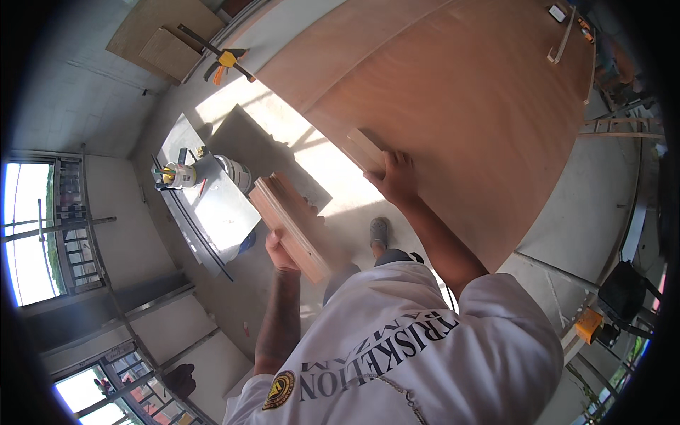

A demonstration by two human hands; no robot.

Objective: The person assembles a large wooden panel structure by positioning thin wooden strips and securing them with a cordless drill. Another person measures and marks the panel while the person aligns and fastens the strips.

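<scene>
My left hand (282, 252) grips a thick bundle of plywood strips (292, 228) from the side, held tilted in front of my body. The layered edges of the strips face up. With my right hand (397, 178) I hold a short pale wood piece (367, 152) at the near left edge of a large brown plywood sheet (467, 120). The thumb is on the outer side of that piece and the fingers bend over it; its underside is hidden. Both forearms are bare.
Left of the bundle, a grey board (216, 212) carries a white bucket of tools (178, 176), with another white bucket (234, 172) beside it. A yellow and black bar clamp (225, 59) is at the sheet's far left corner. A wood strip (564, 35) lies at the far right.
</scene>
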